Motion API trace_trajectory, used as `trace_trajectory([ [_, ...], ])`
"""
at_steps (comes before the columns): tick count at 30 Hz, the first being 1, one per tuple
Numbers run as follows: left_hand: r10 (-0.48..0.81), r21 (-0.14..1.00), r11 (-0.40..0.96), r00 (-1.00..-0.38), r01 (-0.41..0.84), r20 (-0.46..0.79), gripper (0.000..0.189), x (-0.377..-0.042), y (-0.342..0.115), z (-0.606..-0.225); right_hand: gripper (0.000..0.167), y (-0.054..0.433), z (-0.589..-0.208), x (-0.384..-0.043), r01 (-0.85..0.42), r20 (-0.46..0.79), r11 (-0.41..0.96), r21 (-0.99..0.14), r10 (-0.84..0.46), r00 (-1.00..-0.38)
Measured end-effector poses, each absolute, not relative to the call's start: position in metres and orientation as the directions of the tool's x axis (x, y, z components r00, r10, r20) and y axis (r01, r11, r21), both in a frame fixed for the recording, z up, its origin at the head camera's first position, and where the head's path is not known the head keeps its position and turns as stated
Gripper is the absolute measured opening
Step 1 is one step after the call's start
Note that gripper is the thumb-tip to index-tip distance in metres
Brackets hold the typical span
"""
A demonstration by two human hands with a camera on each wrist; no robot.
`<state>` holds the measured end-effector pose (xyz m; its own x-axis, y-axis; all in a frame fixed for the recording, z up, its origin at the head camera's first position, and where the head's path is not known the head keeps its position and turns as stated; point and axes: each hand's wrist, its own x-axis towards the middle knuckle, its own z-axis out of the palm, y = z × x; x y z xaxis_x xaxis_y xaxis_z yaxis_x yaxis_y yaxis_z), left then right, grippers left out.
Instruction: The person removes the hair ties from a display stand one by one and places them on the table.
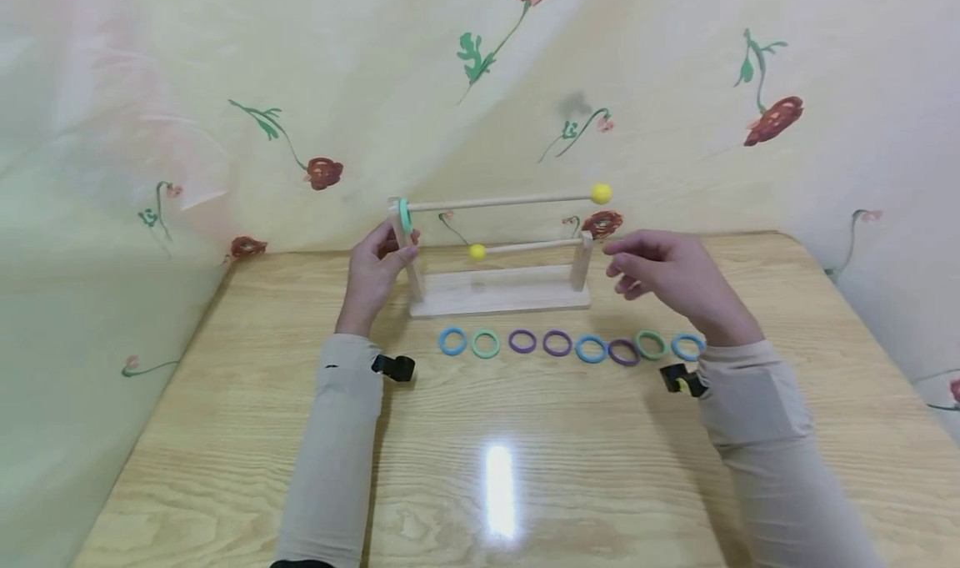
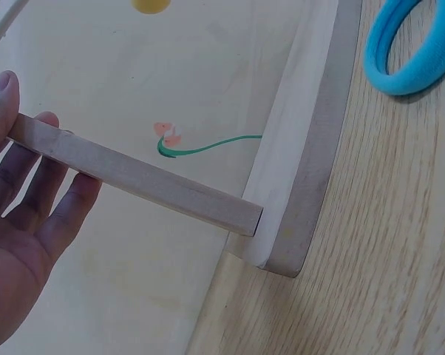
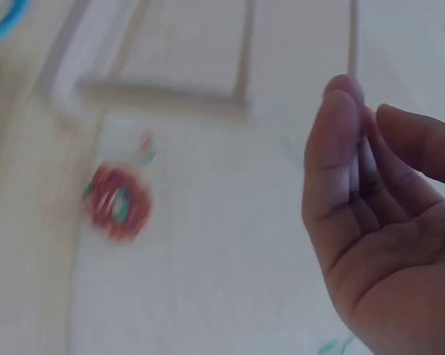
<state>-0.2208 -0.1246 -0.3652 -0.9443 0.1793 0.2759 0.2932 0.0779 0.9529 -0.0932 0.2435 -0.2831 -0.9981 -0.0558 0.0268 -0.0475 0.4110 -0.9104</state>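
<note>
A wooden stand [image 1: 502, 299] with two horizontal rods, each tipped with a yellow ball, stands at the back of the table. My left hand [image 1: 375, 268] holds its left post [image 2: 141, 174] near the top, thumb on one side and fingers behind. Against that post, a teal ring [image 1: 405, 216] hangs on the upper rod [image 1: 502, 202]. To the right of the stand my right hand [image 1: 660, 269] is in the air, fingers loosely bent, with nothing seen in them. In the right wrist view, part of a rod passes behind the right hand's fingers [image 3: 333, 148].
Several blue, green and purple rings lie in a row in front of the stand, from a blue ring [image 1: 452, 341] at left to another blue ring [image 1: 688, 348] under the right wrist. The upper rod's yellow ball [image 1: 602, 193] sticks out near the right hand. Behind is a flowered cloth [image 1: 420, 92].
</note>
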Motion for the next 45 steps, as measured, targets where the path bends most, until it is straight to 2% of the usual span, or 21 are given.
trace_trajectory([
  [6, 0.182, 0.953, 0.085, -0.945, 0.292, 0.273, 0.034, -0.224, -0.125, -0.365, 0.024, 0.196, -0.277, -0.121, -0.117, 0.090, 0.274, -0.954, -0.108, -0.990],
  [12, 0.194, 0.955, 0.079, -0.944, 0.287, 0.268, 0.033, -0.225, -0.126, -0.366, 0.017, 0.155, -0.286, -0.151, -0.066, 0.052, 0.082, -0.994, -0.157, -0.986],
  [16, 0.229, 0.958, 0.079, -0.940, 0.277, 0.253, 0.033, -0.226, -0.128, -0.366, 0.018, 0.129, -0.293, -0.165, -0.041, 0.040, 0.000, -0.999, -0.179, -0.983],
  [22, 0.285, 0.967, 0.126, -0.942, 0.223, 0.180, 0.039, -0.230, -0.132, -0.374, 0.025, 0.095, -0.304, -0.180, -0.041, 0.046, -0.033, -0.999, -0.192, -0.980],
  [29, 0.297, 0.968, 0.149, -0.943, 0.204, 0.153, 0.044, -0.231, -0.135, -0.375, 0.032, 0.064, -0.311, -0.192, -0.040, 0.046, -0.031, -0.999, -0.210, -0.977],
  [37, 0.325, 0.969, 0.150, -0.936, 0.195, 0.138, 0.038, -0.230, -0.137, -0.371, 0.036, 0.050, -0.318, -0.203, -0.033, 0.045, -0.054, -0.998, -0.230, -0.972],
  [45, 0.304, 0.964, 0.165, -0.940, 0.210, 0.153, 0.032, -0.232, -0.137, -0.371, 0.032, 0.043, -0.322, -0.208, -0.067, 0.078, -0.061, -0.996, -0.212, -0.974],
])
